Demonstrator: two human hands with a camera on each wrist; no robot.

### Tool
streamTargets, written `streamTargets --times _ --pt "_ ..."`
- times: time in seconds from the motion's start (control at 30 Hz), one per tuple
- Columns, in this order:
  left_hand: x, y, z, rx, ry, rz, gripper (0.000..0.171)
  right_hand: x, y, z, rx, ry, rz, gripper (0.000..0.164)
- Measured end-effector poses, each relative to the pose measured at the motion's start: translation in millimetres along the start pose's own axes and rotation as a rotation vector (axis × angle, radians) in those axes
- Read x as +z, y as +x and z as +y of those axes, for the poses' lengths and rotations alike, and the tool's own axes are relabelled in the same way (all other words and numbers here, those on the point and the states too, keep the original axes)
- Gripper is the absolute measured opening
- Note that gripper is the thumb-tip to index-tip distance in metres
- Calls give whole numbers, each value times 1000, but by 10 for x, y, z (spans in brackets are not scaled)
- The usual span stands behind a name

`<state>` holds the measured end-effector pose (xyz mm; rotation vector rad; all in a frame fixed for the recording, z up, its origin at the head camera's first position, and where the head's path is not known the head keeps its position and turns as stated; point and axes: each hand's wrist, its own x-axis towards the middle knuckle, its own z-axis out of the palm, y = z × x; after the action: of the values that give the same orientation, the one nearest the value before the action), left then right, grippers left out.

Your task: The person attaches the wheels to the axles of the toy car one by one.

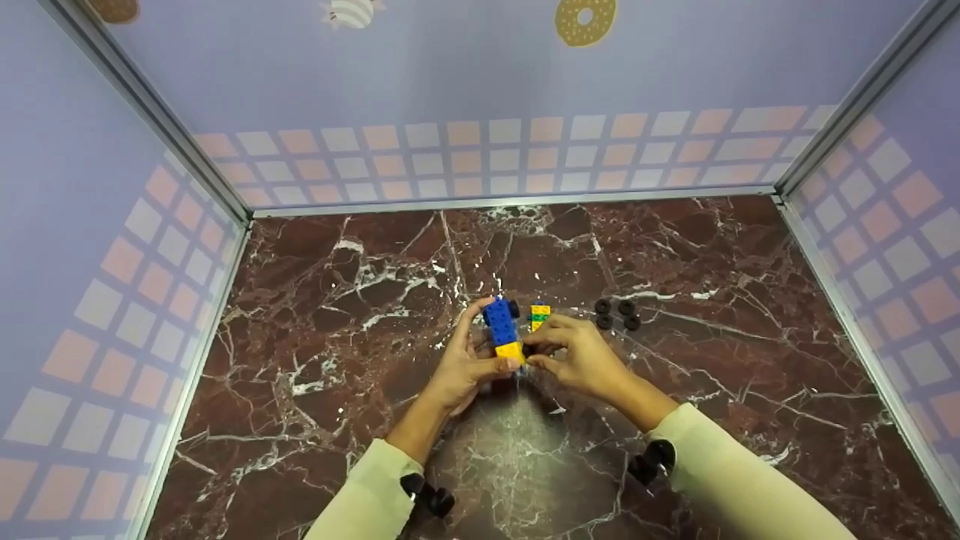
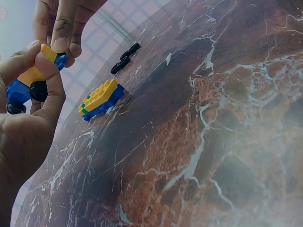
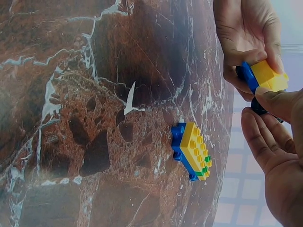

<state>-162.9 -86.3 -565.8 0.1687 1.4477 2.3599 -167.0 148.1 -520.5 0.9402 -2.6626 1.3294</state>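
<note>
A small toy car (image 1: 500, 324) of blue and yellow building bricks is gripped by my left hand (image 1: 456, 373), its fingers along one side and the thumb at the yellow end. Black wheels (image 2: 39, 91) show on it in the left wrist view. My right hand (image 1: 583, 358) is at the yellow end, pinching a black wheel (image 3: 257, 106) between thumb and fingers against the car's side. Just beyond the right hand, a second brick piece (image 3: 193, 153) lies on the table, yellow and green on a blue base without wheels.
Several loose black wheels (image 1: 631, 322) lie grouped to the right of the second brick piece. The dark red marbled table (image 1: 300, 450) is bounded by lilac panels (image 1: 495, 82) at the back and both sides.
</note>
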Motion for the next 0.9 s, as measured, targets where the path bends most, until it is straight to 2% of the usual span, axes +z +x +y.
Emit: streamTargets --times 0.3,0.9 --pt "22 11 -18 17 5 -27 109 -8 -16 19 7 7 10 27" --pt "-5 5 -10 -30 0 -26 108 14 -16 21 9 47 4 23"
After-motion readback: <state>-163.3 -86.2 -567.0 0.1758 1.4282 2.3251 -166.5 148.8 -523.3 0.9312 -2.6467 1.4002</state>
